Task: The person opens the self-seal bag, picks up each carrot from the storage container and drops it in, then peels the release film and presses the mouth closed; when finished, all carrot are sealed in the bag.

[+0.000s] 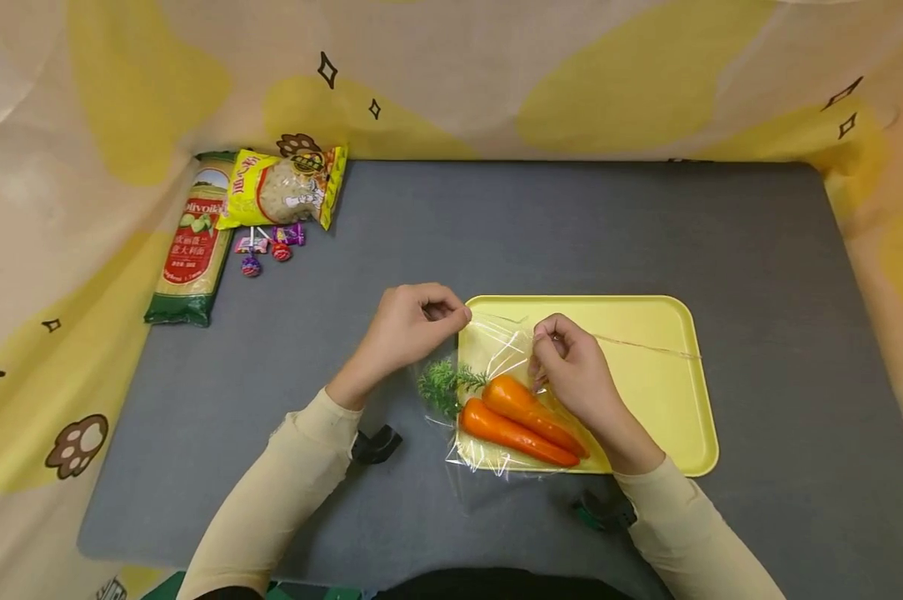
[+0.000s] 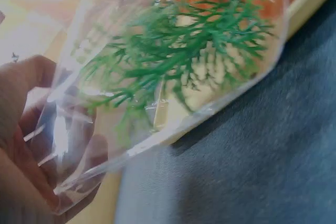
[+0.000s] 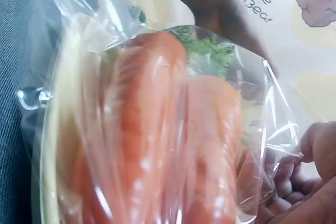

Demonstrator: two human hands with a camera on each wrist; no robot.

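Note:
Two orange carrots [image 1: 522,421] with feathery green tops [image 1: 442,386] lie inside a clear plastic bag [image 1: 507,337], over the left half of a yellow tray [image 1: 639,408]. My left hand [image 1: 417,325] pinches the bag's far left corner between thumb and fingers. On the other side of the bag's far edge, my right hand [image 1: 571,367] pinches the film with curled fingers. In the left wrist view the green tops [image 2: 184,56] show through the film beside the left hand [image 2: 31,145]. The right wrist view shows the carrots [image 3: 147,129] close up, with fingers at the bag's edge.
A thin strip [image 1: 646,346] crosses the tray's right part. At the table's back left lie a spaghetti packet [image 1: 197,242], a yellow food packet [image 1: 282,187], two lollipops [image 1: 251,265] and small wrapped sweets [image 1: 290,234]. Patterned cloth [image 1: 451,75] borders the grey table [image 1: 781,292].

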